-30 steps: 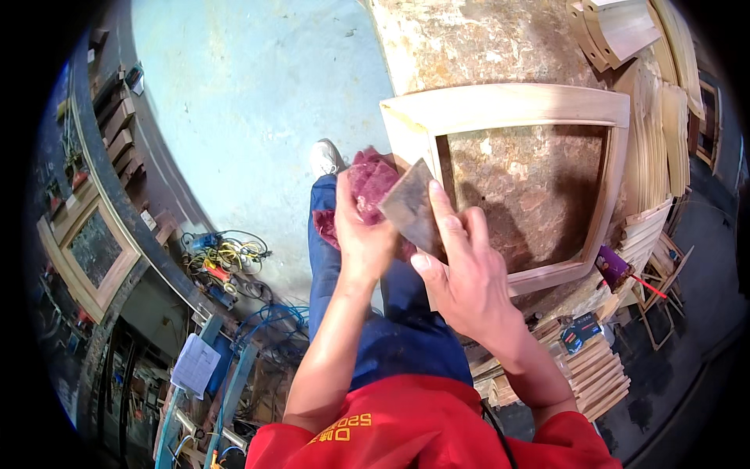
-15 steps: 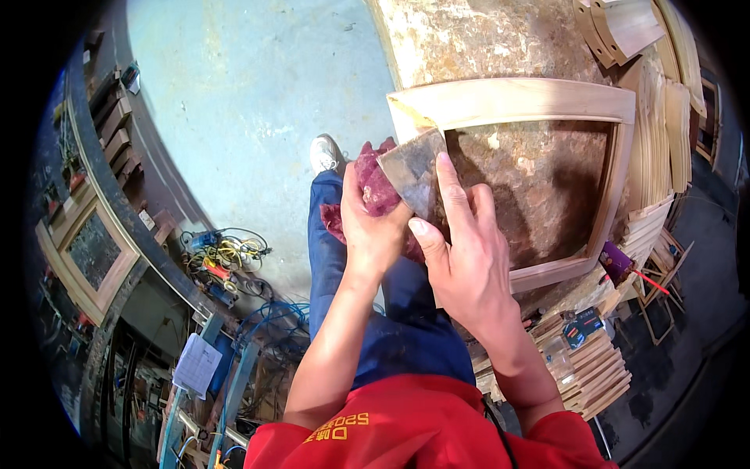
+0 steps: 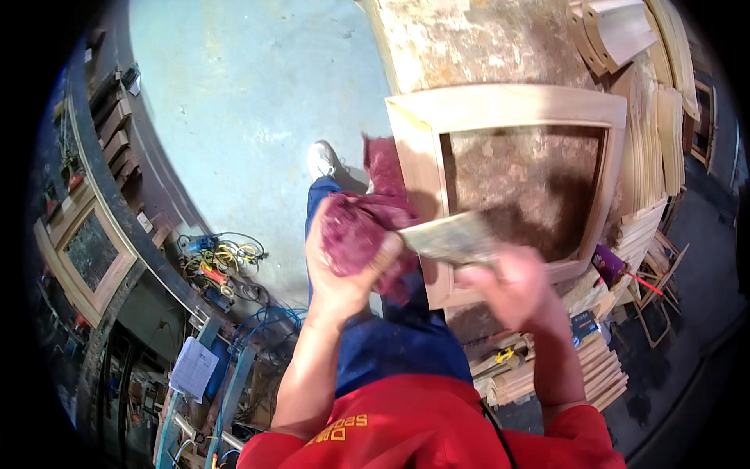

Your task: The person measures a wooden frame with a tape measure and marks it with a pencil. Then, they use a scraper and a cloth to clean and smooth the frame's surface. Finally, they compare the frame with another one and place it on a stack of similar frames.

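Observation:
My left hand (image 3: 340,285) grips a crumpled maroon cloth (image 3: 351,234), part of which hangs toward the top of the view. My right hand (image 3: 512,285), smeared by motion, is closed on a flat putty knife (image 3: 445,238); its blade's left end meets the cloth by my left thumb. A pale wooden frame (image 3: 508,104) with a rectangular opening lies on a mottled worktop (image 3: 469,43), just beyond both hands and partly behind the blade.
Stacked wood strips (image 3: 648,156) and curved pieces (image 3: 613,31) line the right side, near a purple can (image 3: 609,262). Tangled power tools and cords (image 3: 223,262) lie on the floor (image 3: 219,102) at left, beside a paper sheet (image 3: 193,367) and another wooden frame (image 3: 113,277).
My left hand and the cloth have moved down and left. My right hand has swung down and right, turning the blade nearly sideways, off the frame's inner corner.

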The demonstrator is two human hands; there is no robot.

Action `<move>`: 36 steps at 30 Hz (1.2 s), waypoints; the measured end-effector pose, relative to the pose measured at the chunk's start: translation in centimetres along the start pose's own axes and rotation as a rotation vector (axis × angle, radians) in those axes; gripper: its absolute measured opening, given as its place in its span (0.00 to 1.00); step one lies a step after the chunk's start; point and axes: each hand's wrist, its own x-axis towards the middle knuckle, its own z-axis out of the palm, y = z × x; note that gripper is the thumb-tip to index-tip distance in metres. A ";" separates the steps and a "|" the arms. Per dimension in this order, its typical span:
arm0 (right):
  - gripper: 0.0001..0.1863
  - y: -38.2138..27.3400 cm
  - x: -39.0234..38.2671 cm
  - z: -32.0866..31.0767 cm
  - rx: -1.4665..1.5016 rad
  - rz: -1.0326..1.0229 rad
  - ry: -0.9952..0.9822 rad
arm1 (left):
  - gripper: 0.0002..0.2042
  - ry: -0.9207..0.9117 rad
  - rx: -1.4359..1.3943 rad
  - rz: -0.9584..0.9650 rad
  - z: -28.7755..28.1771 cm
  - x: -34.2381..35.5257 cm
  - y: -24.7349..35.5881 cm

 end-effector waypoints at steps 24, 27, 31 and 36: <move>0.08 -3.3 9.2 -9.4 -0.856 -0.224 0.026 | 0.22 -0.018 0.245 0.030 3.4 4.0 -3.9; 0.09 -2.3 9.7 -9.0 -0.815 -0.294 0.086 | 0.22 -0.019 0.157 -0.019 3.6 4.0 -3.9; 0.08 -1.8 10.3 -9.0 -0.825 -0.409 0.096 | 0.22 -0.025 0.177 -0.012 3.7 4.3 -3.9; 0.08 -1.5 10.3 -9.8 -0.797 -0.380 -0.169 | 0.25 -0.008 0.199 -0.005 3.5 3.6 -3.6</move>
